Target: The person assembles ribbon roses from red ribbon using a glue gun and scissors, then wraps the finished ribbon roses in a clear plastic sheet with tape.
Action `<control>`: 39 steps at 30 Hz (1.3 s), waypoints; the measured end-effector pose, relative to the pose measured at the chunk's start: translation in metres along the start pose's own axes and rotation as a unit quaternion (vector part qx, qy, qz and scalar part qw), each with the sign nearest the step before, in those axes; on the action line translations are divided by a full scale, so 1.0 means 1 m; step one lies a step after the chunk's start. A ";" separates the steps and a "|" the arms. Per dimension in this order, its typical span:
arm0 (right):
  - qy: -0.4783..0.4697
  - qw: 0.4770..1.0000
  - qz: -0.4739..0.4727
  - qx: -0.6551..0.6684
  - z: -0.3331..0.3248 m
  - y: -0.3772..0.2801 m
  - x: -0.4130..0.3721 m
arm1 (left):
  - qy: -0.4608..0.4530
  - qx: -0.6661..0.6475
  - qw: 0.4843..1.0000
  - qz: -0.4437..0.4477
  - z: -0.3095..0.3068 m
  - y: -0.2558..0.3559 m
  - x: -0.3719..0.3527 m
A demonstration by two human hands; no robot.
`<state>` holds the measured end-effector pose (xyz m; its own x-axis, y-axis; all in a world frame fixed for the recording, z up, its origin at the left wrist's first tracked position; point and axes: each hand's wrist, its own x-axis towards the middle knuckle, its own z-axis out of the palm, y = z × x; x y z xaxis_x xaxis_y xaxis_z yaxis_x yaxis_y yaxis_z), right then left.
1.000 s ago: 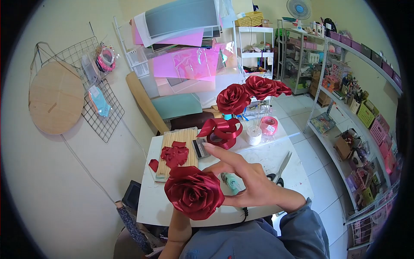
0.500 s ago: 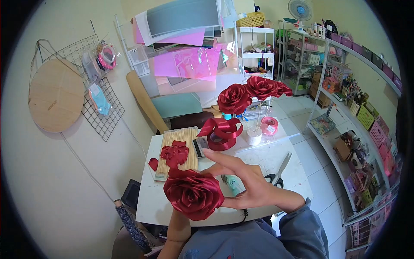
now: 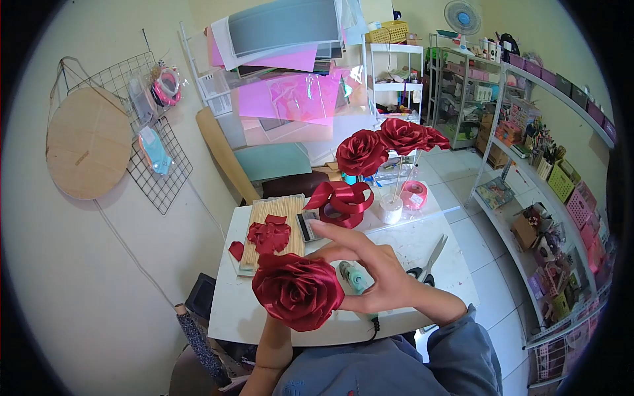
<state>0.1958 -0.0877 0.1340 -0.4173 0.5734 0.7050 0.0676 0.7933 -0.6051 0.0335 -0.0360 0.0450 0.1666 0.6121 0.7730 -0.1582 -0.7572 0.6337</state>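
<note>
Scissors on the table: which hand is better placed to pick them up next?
Right. The scissors lie on the table, right of centre, just beyond the right hand, whose open fingers only touch the rose. The left arm comes up beneath the rose, apparently supporting it.

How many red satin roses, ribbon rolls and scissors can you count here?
Red satin ribbon roses: 4, the held rose and three stick roses
Ribbon rolls: 2, dark red roll and pink roll
Metal scissors: 1
Total: 7

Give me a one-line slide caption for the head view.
Right hand curls against a red ribbon rose, left forearm beneath it, above a white table with finished roses and a ribbon spool behind.
</note>
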 end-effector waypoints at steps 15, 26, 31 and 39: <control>-0.029 0.870 0.201 0.450 -0.023 0.004 0.005 | 0.032 -0.080 0.995 -0.049 -0.004 -0.018 0.011; 0.012 0.870 0.251 0.425 -0.027 0.006 0.002 | 0.041 -0.105 0.992 -0.063 -0.003 -0.026 -0.002; 0.016 0.877 0.256 0.405 -0.027 0.009 0.004 | 0.047 -0.115 0.990 -0.068 -0.003 -0.030 -0.001; 0.021 0.947 0.144 0.287 -0.029 0.054 0.013 | 0.060 -0.135 0.986 -0.075 0.006 -0.048 -0.007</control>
<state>0.2205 -0.0317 0.1213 -0.4203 0.7660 0.4865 -0.3355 0.3670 -0.8676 0.0459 -0.0051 0.0090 0.0939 0.7481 0.6568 -0.3959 -0.5773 0.7141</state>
